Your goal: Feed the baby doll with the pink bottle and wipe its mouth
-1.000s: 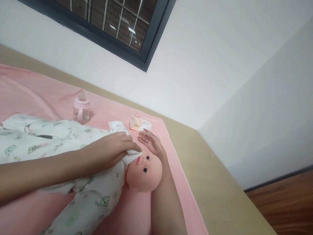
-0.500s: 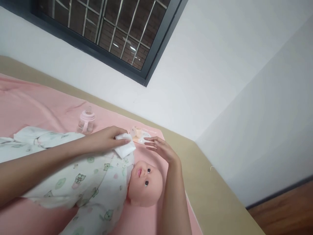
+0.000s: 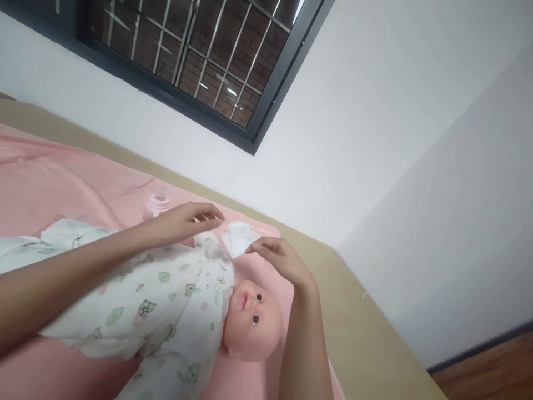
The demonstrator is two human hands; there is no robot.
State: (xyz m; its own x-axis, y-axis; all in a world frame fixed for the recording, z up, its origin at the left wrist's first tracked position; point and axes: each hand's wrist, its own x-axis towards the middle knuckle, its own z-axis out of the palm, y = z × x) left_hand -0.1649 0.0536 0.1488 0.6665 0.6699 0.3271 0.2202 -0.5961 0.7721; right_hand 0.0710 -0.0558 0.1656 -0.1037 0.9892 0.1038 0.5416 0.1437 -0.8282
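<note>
A doll point(image 3: 254, 319) in a white bear-print suit lies on its back on a pink sheet point(image 3: 83, 178). Over the doll's chest and upper sleeve reaches my left hand point(image 3: 189, 222), its fingers apart and nothing in them. A folded white tissue or wipe point(image 3: 238, 238) is just beyond its fingertips, above the doll's shoulder. On the other side, my right hand point(image 3: 285, 260) has its fingers curled, with the tips closed at the tissue's right edge. The small packet that lay at this spot is hidden from view now.
A pink baby bottle point(image 3: 157, 203) stands behind my left forearm, partly covered by it. The tan bed surface point(image 3: 353, 311) runs along the white wall point(image 3: 308, 183). A dark-framed window point(image 3: 254, 136) with bars is above.
The white tissue has left my left hand and is now over the packet's spot, at my right fingertips. My right fingers have curled from a spread position. The view has shifted slightly.
</note>
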